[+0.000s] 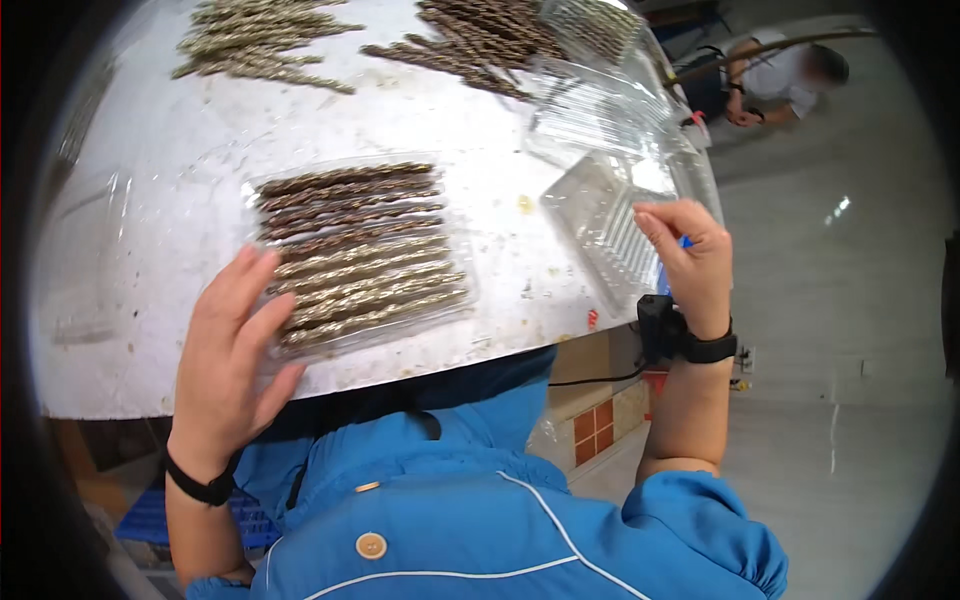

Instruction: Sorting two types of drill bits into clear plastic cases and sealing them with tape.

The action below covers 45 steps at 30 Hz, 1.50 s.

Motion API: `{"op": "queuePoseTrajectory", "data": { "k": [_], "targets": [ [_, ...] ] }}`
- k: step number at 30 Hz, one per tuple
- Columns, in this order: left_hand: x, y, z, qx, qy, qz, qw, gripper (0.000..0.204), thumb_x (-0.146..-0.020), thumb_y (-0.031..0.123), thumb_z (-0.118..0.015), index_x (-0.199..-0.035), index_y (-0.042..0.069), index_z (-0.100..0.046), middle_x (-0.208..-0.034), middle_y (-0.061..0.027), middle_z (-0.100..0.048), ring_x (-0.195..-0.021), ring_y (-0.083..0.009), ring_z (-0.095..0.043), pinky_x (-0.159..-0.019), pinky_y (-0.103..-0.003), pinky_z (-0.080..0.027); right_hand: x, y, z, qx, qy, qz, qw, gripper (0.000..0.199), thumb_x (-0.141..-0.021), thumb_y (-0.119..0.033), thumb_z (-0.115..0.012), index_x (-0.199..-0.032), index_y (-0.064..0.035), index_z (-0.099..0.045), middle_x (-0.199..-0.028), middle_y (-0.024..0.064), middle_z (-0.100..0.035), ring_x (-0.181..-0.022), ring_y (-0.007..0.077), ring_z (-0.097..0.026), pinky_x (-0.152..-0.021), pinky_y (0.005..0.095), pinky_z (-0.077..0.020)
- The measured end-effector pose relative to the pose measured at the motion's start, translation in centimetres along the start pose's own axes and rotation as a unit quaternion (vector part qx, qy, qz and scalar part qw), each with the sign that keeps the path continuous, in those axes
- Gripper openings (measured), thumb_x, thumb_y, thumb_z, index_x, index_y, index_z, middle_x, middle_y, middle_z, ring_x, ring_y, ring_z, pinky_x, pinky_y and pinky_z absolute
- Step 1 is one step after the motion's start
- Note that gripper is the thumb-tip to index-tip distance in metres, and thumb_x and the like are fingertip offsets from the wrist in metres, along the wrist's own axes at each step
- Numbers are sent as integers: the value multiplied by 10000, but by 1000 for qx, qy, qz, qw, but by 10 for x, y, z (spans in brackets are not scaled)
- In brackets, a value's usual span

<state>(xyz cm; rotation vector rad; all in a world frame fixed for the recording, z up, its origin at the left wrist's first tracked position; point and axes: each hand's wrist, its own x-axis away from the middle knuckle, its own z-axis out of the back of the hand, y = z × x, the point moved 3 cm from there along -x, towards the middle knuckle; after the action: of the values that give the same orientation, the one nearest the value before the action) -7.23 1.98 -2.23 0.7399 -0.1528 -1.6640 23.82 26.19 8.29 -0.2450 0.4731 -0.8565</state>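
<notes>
A clear plastic tray lies in front of me, filled with a row of slim twisted sticks. Dark brown sticks occupy its far part, gold ones the near part. My left hand is at the tray's left edge, fingers and thumb spread, fingertips by the ends of the gold sticks. To the right, my right hand is raised by the table edge with thumb and forefinger pinched together. Whatever is in that pinch, if anything, cannot be made out. Something blue shows partly behind the right hand.
Loose gold sticks and dark brown sticks are heaped at the table's far side. Ribbed clear trays and clear plastic packaging lie along the right edge. Beyond it, another person is in the room.
</notes>
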Motion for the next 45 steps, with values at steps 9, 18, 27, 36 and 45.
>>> {"op": "queuePoseTrajectory", "data": {
  "k": [9,18,27,36,45],
  "targets": [
    [35,13,15,-79,64,60,993,519,-822,51,-637,-1321,71,-495,-1486,-233,-395,-1379,-446,-369,-1121,-524,-312,80,41,-6,117,35,3,992,79,-797,-135,-730,-831,-64,-720,-791,96,-662,-772,282,-625,-680,374,-490],
    [29,56,14,-70,60,31,995,475,-777,-9,-664,-1234,66,-557,-1395,-216,-493,-1299,-432,-468,-1071,-517,-376,89,63,-35,250,-6,48,967,70,-748,-113,-726,-806,-87,-698,-762,80,-612,-768,301,-614,-671,401,-491],
    [6,79,-7,-14,22,-22,999,434,-686,-8,-719,-1106,46,-619,-1324,-218,-536,-1202,-419,-529,-1010,-495,-440,86,41,12,114,58,42,991,33,-784,-86,-696,-787,-108,-671,-774,66,-613,-775,279,-596,-663,391,-459],
    [-42,110,-54,63,-60,-177,980,366,-678,64,-745,-1032,63,-657,-1195,-171,-605,-1066,-365,-607,-916,-478,-505,116,58,-11,90,62,148,983,125,-751,-74,-726,-830,-113,-638,-824,34,-606,-830,241,-589,-790,373,-410],
    [-54,129,-67,144,-58,-216,964,382,-729,18,-723,-1084,27,-583,-1173,-226,-584,-1077,-401,-578,-904,-459,-491,119,71,-2,105,34,175,978,142,-748,-108,-718,-813,-120,-592,-808,37,-582,-844,231,-581,-783,355,-413]
  ]
}}
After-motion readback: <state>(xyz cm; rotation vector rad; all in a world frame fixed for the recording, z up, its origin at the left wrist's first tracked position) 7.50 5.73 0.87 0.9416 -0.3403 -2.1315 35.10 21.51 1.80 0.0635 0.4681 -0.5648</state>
